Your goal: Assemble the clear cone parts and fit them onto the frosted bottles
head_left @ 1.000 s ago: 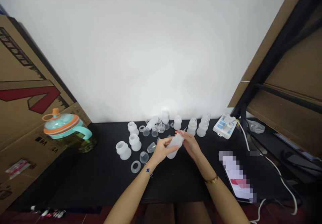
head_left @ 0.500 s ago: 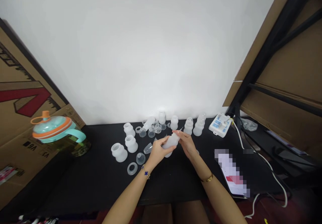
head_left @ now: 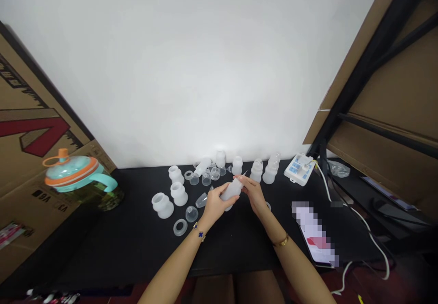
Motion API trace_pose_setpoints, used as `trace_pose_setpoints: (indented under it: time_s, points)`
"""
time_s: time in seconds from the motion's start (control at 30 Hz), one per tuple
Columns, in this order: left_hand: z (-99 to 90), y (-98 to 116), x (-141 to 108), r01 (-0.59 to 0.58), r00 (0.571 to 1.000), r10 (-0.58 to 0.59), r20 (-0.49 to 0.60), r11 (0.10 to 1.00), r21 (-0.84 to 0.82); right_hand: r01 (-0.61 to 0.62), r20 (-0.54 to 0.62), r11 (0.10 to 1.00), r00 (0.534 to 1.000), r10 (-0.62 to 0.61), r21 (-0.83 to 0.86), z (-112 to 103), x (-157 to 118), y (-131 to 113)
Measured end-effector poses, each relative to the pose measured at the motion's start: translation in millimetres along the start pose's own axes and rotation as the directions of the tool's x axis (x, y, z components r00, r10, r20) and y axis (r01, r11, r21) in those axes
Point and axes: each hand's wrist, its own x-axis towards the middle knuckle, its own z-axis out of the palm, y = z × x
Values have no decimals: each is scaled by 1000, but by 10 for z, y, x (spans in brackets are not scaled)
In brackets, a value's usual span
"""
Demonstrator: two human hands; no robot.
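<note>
My left hand [head_left: 215,204] is wrapped round a frosted white baby bottle [head_left: 232,191], held tilted above the table. My right hand [head_left: 253,193] closes its fingers on the bottle's neck end, where a thin clear tip pokes out. The exact part under these fingers is hidden. To the left stand open bottle bodies [head_left: 162,205], with a clear dome cap [head_left: 191,214] and a translucent ring [head_left: 179,227] nearby. A clear cup-like cap [head_left: 201,200] lies beside my left hand. Behind my right hand are capped bottles [head_left: 256,172].
Clear caps and rings [head_left: 206,177] cluster near the wall. A large teal-lidded jug [head_left: 80,181] stands at left by a cardboard box [head_left: 20,167]. At right are a white plastic case [head_left: 298,169], a phone [head_left: 316,238] and a white cable [head_left: 369,231].
Both hands keep hold of the bottle, and my right fingers have shifted slightly at its neck. The view has moved a little; the things on the table stay put.
</note>
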Motion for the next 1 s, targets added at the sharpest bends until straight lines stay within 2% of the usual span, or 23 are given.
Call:
trace_pose_setpoints:
  time_s: [0.2,0.5,0.73,1.0]
  points:
    - [-14,-23,2,-9,999,9,-32,1000,-23,175,-64,960,979,-193,-218,-5,5,21]
    - [-44,-53,17,-66,997,68,-44,997,41,299,-23,811,933,-358,-502,-25,-42,-71]
    - [-24,-201,17,-168,985,173,-8,963,211,305,48,681,928,-369,-666,-80,-11,-63]
    - [-7,-191,18,-219,975,215,51,912,347,276,45,653,937,-347,-705,-99,14,-36]
